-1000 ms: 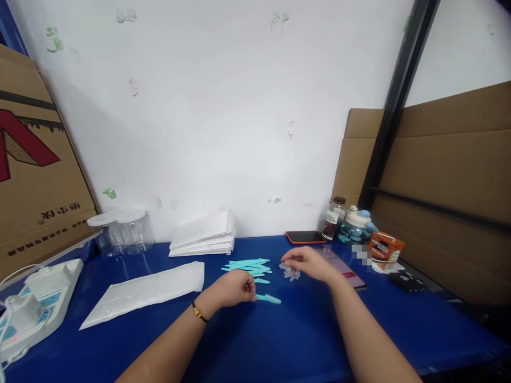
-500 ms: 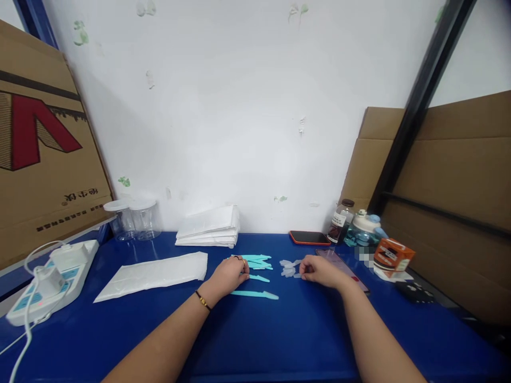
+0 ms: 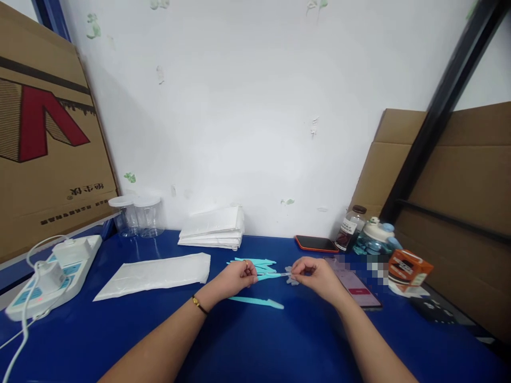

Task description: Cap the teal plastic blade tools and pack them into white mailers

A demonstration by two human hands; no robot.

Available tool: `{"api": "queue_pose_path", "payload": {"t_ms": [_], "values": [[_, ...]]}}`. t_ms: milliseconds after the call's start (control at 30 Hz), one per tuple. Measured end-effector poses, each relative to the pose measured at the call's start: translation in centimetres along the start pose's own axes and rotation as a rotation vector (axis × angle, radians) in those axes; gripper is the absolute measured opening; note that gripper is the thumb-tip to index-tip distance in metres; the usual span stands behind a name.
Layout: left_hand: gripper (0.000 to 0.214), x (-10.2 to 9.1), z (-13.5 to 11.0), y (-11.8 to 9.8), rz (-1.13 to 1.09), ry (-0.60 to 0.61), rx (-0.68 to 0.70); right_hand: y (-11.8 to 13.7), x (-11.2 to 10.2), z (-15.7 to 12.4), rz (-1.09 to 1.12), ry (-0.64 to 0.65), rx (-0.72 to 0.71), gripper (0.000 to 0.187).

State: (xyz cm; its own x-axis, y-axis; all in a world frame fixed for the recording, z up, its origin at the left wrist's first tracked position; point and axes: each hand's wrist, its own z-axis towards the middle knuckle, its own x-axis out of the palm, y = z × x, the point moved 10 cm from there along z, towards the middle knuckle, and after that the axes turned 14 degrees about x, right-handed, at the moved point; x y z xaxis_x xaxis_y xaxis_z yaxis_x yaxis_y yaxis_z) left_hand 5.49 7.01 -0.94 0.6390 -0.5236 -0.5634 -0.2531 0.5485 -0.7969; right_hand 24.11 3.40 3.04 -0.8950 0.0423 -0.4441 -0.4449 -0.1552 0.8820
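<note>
My left hand [image 3: 238,276] pinches the handle of a turquoise eyebrow razor [image 3: 268,276], whose blade end points right. Facing it, my right hand [image 3: 313,276] is closed with thumb and fingertips on a small translucent blade cap [image 3: 288,274] at the razor's tip. Whether the cap sits over the blade or only touches it, I cannot tell. Behind my left hand lies a pile of turquoise razors [image 3: 259,263]. A single razor [image 3: 257,301] lies nearer to me, its handle end partly behind my left wrist. Several loose clear caps [image 3: 293,282] lie beside my right fingertips, partly hidden.
At left are a white packet [image 3: 155,275], a power strip [image 3: 75,282] and two lidded clear jars [image 3: 149,218]. Folded white packets [image 3: 211,229] rest against the wall. On the right stand phones [image 3: 317,243], a dark-lidded bottle [image 3: 351,229], a blue bottle [image 3: 375,236] and an orange box [image 3: 409,271].
My left hand has picked up a razor from the table and moved slightly right. My right hand has taken a clear cap and brought it to the razor's tip. The view has shifted slightly.
</note>
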Motion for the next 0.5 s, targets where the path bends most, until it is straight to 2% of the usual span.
{"api": "queue_pose_path", "payload": {"t_ms": [100, 233, 500], "values": [[0.025, 0.1, -0.1, 0.3, -0.065, 0.014, -0.015, 1.1, -0.6, -0.4, -0.067, -0.076, -0.093, 0.013], [0.024, 0.0, 0.0, 0.2, -0.102, 0.035, -0.016, 2.3, -0.5, -0.8, -0.158, -0.105, -0.159, 0.010], [0.025, 0.7, -0.1, -0.6, -0.190, 0.037, -0.067, 4.5, 2.9, -1.6, -0.230, -0.004, -0.249, 0.015]]}}
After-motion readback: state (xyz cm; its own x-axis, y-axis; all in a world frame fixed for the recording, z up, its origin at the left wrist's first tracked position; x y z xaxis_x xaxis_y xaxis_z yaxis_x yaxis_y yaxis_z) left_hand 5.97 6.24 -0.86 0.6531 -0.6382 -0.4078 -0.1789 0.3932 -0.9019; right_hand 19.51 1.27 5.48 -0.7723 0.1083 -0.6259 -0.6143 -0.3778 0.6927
